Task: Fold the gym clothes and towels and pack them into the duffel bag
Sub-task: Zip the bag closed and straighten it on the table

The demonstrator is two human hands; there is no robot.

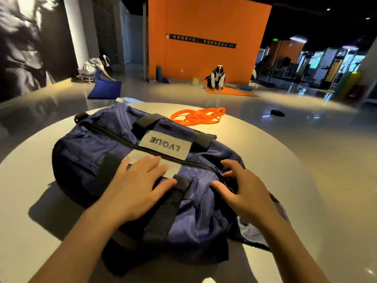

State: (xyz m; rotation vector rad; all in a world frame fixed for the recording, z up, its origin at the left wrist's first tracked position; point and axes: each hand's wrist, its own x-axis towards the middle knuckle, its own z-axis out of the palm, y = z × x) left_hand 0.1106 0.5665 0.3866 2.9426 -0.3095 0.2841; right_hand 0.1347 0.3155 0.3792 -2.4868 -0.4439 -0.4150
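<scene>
table (265, 152): round and pale, with a shiny top.
orange band (196, 116): a loopy pile on the far side of the table.
bottle (130, 100): clear plastic, lying flat at the far edge of the table.
floor (295, 111): shiny and grey, with lights glinting in it.
orange wall (204, 23): big, with a dark sign (202, 40) across it.
person on the left (95, 67): bending down to a blue mat (105, 89).
person in the middle (217, 78): kneeling on an orange mat (230, 91).
bucket (195, 81): small and yellow, beside the orange mat.
dark thing (277, 113): small, on the floor to the right; cannot tell what it is.
</scene>
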